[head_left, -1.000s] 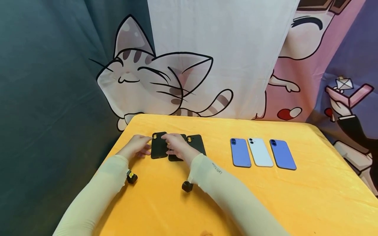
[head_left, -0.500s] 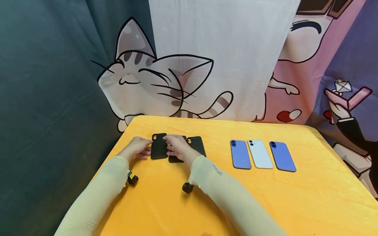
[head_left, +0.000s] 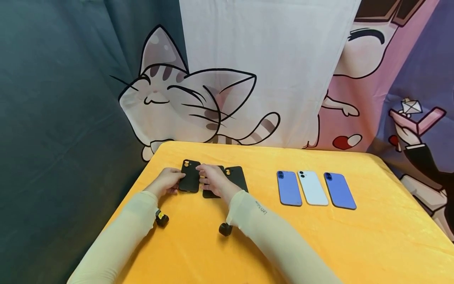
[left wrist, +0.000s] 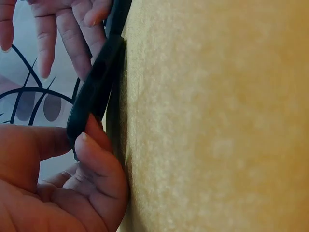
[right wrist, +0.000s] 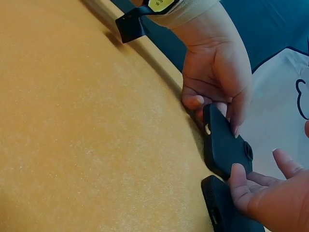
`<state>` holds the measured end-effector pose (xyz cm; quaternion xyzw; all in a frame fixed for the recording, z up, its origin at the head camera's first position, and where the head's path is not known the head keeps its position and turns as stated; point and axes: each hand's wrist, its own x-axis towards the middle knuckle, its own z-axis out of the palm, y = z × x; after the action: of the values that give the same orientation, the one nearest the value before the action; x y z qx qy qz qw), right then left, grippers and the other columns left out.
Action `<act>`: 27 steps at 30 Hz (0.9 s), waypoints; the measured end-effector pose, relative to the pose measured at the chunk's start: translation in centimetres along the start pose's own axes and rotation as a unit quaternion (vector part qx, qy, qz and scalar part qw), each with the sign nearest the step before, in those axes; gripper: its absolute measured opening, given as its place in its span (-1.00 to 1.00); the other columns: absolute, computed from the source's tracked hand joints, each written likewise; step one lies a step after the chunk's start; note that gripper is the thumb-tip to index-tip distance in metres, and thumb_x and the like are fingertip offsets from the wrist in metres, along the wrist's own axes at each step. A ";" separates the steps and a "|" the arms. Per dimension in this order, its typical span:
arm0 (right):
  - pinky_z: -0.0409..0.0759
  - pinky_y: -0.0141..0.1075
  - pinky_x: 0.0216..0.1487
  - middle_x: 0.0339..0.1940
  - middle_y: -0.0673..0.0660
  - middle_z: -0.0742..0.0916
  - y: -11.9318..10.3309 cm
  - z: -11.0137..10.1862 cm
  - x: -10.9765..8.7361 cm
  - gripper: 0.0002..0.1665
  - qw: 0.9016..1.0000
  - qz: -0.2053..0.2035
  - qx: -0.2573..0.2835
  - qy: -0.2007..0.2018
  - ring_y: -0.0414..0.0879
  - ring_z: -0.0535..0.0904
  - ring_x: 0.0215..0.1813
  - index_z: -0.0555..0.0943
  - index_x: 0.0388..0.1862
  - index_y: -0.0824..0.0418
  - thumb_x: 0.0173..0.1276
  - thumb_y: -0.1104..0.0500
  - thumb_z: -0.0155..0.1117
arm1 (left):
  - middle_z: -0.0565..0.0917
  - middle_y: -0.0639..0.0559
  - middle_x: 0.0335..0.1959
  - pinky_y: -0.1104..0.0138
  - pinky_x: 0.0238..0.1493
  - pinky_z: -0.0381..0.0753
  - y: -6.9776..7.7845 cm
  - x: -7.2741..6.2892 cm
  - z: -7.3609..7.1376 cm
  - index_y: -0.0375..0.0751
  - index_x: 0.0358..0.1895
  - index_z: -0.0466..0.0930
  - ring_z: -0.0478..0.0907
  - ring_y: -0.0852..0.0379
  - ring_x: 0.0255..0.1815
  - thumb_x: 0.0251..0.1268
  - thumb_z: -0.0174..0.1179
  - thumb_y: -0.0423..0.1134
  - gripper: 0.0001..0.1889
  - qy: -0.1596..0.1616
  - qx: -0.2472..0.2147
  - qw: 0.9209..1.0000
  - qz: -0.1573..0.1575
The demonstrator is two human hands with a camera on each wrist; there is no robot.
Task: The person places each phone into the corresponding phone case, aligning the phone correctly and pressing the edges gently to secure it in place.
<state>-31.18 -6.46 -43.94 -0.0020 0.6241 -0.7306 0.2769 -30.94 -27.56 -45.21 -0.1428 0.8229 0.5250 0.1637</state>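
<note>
The leftmost black phone case (head_left: 189, 177) is tilted, its left edge raised off the cloth. My left hand (head_left: 166, 181) pinches that edge, thumb on top and curled fingers beneath, as the left wrist view shows with the case (left wrist: 91, 92). My right hand (head_left: 214, 179) hovers over the middle black phone case (head_left: 210, 194), fingers loosely extended toward the first case's right side. In the right wrist view, the right hand's fingertips (right wrist: 239, 174) are by the case's edge; whether they touch it I cannot tell. A third black phone case (head_left: 237, 178) lies partly behind the right wrist.
To the right lie a blue phone (head_left: 289, 188), a white phone (head_left: 313, 188) and another blue phone (head_left: 339, 191), backs up, in a row. A yellow cloth (head_left: 262, 236) covers the table. A printed curtain (head_left: 230, 47) hangs behind its far edge.
My left hand has moved slightly right and taken hold of the leftmost phone case, whose left edge has risen. The right hand stays nearly in place. The view has tipped slightly upward.
</note>
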 end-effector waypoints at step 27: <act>0.79 -0.14 -0.05 0.05 0.18 0.69 -3.6 -2.0 -1.7 -0.29 0.999 -0.024 -0.036 0.014 0.00 0.72 -0.24 0.27 0.59 0.12 0.56 -0.03 0.13 | 0.61 0.04 -0.31 0.44 -0.56 0.50 6.0 -2.5 0.5 -0.19 0.46 0.34 0.45 0.23 -0.61 0.63 0.03 -0.06 -0.51 -0.030 -0.091 0.991 0.093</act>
<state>-31.90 -3.75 -40.55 -0.0170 0.6537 -0.7140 0.2504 -31.09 -24.48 -39.43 -0.0641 0.7762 0.6146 0.1252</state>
